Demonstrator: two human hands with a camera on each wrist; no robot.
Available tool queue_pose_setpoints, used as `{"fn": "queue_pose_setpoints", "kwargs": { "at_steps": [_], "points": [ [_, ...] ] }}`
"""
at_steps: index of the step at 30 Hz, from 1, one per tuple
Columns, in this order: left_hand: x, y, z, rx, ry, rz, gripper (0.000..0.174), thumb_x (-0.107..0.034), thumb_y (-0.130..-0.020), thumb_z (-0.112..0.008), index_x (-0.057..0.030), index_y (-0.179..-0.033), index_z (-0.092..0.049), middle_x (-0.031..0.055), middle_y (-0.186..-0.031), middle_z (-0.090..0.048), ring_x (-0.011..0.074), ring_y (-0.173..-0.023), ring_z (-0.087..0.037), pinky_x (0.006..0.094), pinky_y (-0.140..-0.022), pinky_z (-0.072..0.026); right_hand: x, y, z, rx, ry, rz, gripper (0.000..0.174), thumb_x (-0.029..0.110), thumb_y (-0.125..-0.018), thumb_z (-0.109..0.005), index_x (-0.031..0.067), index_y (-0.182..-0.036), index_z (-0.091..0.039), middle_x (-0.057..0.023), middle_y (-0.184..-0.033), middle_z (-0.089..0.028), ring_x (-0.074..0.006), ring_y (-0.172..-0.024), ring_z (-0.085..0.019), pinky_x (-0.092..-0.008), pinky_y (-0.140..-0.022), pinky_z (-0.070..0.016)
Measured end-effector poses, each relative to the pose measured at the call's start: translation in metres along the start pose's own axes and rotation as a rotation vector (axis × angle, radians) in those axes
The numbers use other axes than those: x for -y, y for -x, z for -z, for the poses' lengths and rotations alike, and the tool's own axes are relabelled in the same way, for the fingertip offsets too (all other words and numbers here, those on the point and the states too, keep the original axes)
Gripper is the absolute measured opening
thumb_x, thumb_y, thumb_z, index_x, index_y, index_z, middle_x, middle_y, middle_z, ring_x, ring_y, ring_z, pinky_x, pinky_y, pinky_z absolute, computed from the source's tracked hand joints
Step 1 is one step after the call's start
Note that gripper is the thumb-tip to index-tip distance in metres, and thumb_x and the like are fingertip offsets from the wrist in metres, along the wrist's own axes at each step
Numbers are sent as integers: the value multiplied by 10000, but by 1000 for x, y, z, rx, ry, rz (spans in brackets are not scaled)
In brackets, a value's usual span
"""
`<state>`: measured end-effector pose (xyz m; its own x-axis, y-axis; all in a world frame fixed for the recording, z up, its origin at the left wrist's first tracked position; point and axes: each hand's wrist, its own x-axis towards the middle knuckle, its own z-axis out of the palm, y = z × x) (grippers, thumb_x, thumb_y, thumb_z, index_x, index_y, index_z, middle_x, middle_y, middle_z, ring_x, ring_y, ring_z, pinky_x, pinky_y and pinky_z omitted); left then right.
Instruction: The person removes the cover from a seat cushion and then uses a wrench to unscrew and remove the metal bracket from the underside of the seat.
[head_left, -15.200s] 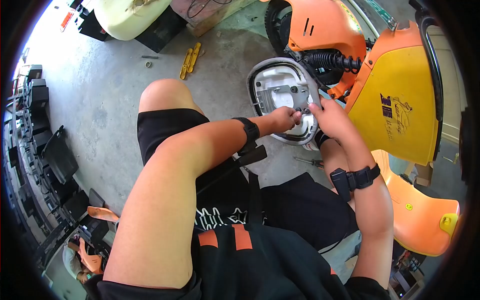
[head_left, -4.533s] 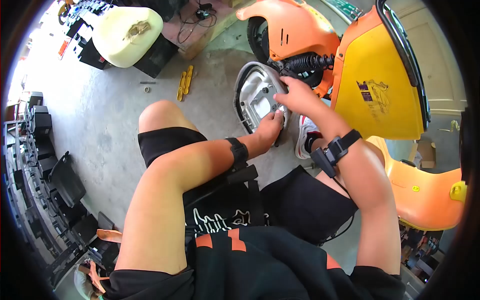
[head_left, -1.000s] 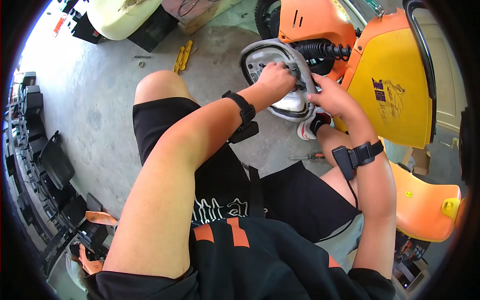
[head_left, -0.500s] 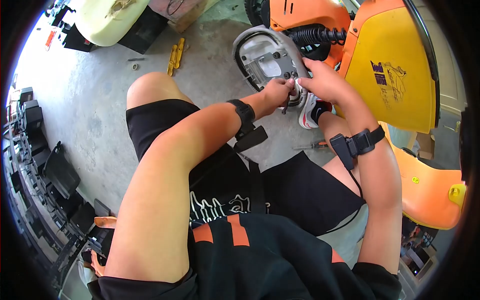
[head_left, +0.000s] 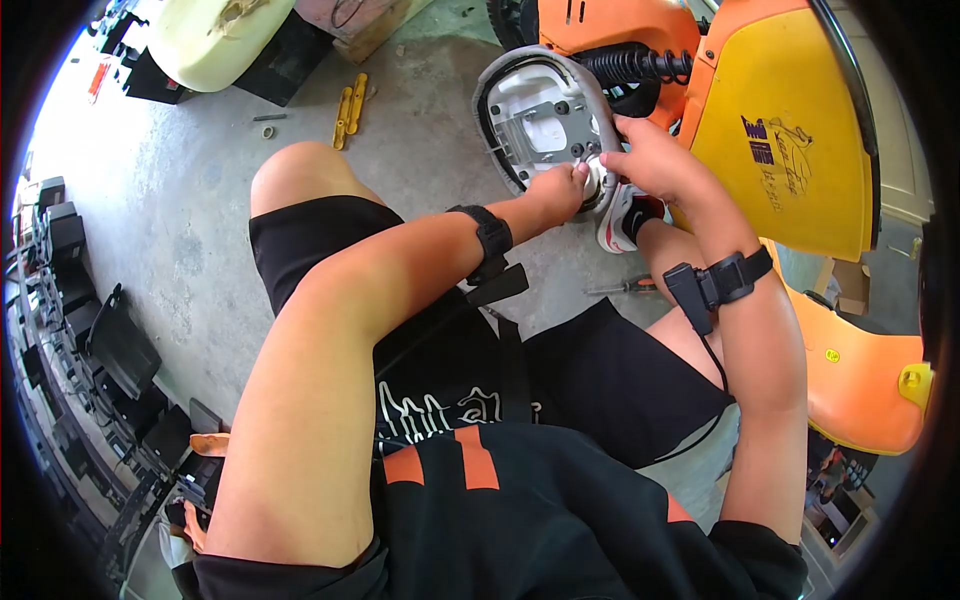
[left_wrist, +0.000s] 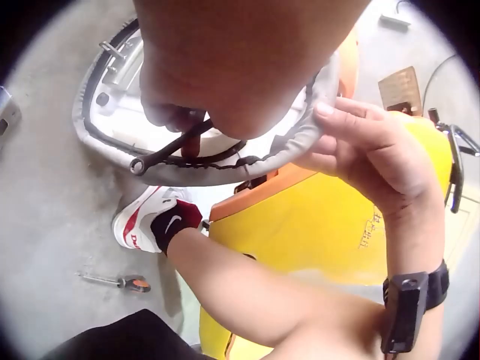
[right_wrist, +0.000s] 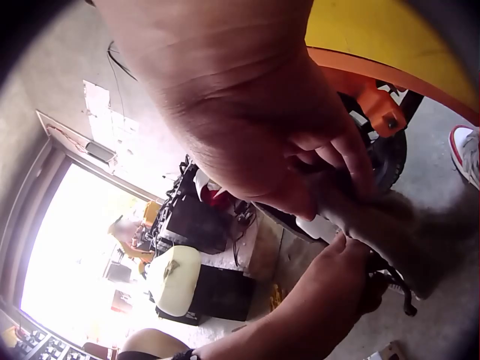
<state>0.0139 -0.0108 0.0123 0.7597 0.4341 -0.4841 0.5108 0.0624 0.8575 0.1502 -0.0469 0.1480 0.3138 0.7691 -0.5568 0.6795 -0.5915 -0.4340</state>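
Observation:
A scooter seat (head_left: 480,100) with a grey padded rim is held with its underside facing me, showing white plastic, a grey metal bracket (head_left: 545,155) and black bolts. My left hand (head_left: 555,195) is at the lower part of this underside. It grips a dark wrench (left_wrist: 161,156), whose ring end sticks out past the fingers in the left wrist view; its other end is hidden by the hand. My right hand (head_left: 650,160) holds the seat's right rim, thumb on the near side and fingers around the back.
Behind the seat stands a scooter with an orange fender (head_left: 600,25), black spring (head_left: 630,66) and yellow panel (head_left: 780,140). A screwdriver (left_wrist: 131,283) lies by my shoe (head_left: 618,218). Yellow bars (head_left: 350,110) lie on the floor. An orange shell (head_left: 860,375) is at right.
One second ago my left hand was over the middle of the seat's underside, knuckles up; it has come down to the lower rim. The seat has turned to show more of its underside.

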Motion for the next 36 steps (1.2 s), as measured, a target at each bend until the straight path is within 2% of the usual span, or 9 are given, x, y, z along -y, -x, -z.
{"fn": "queue_pose_setpoints", "kwargs": {
  "at_steps": [5,7,14,16,20,23,30,34,36],
  "points": [
    [-5,6,-1,-10,-45,64,573,-454,-1004,-335,28,-993,-645,275,-945,-658,427,-937,-630,480,-850,-477,-1,2,2,-23,-18,15,538,167,-826,-682,-125,-1240,-501,-323,-1132,-600,-401,-1088,-599,-390,-915,-473],
    [-16,13,3,70,75,160,570,-467,-1014,-325,0,-891,-627,105,-716,-645,222,-617,-613,368,-574,-498,0,2,2,-8,-33,-6,528,168,-828,-682,-126,-1229,-507,-322,-1129,-602,-402,-1081,-602,-392,-908,-477],
    [-35,25,16,133,300,316,572,-478,-996,-357,-1,-852,-639,102,-720,-645,213,-618,-607,349,-553,-477,0,1,4,33,-66,-43,480,200,-845,-676,-129,-1165,-535,-294,-1018,-644,-368,-939,-658,-396,-807,-505],
    [-36,26,22,176,-94,154,523,-430,-943,-427,28,-931,-680,214,-876,-686,359,-827,-678,447,-765,-531,9,6,8,49,-84,-59,469,213,-851,-674,-129,-1145,-541,-272,-959,-654,-347,-858,-665,-395,-744,-511],
    [-32,28,22,31,-415,50,419,-326,-896,-466,26,-919,-693,268,-947,-668,407,-911,-655,473,-848,-513,7,2,6,85,-48,-97,386,213,-881,-653,-103,-1087,-570,-166,-875,-659,-242,-723,-651,-356,-636,-519],
    [-14,19,12,29,-469,-86,412,-316,-903,-458,23,-910,-693,269,-946,-668,412,-910,-653,475,-849,-513,7,4,7,123,-26,-171,327,195,-893,-645,-82,-1053,-580,-133,-917,-654,-198,-768,-656,-324,-677,-542],
    [-22,40,17,-83,-570,-280,467,-352,-984,-419,15,-782,-625,226,-704,-646,394,-703,-656,478,-680,-520,6,6,5,24,-35,-156,471,227,-760,-676,-155,-1025,-599,-281,-895,-655,-349,-798,-674,-400,-694,-525],
    [-20,32,6,33,-363,-128,500,-365,-997,-403,25,-772,-619,208,-645,-633,381,-662,-659,466,-663,-523,7,8,8,17,-8,-102,468,230,-764,-677,-155,-1019,-598,-279,-894,-655,-350,-799,-675,-401,-696,-524],
    [-23,34,3,-4,-283,-80,537,-373,-1006,-388,37,-754,-624,186,-596,-618,378,-630,-656,453,-652,-528,11,8,8,52,7,-151,360,176,-829,-670,-112,-1021,-573,-155,-824,-645,-204,-677,-642,-324,-602,-526]
  ]
}}
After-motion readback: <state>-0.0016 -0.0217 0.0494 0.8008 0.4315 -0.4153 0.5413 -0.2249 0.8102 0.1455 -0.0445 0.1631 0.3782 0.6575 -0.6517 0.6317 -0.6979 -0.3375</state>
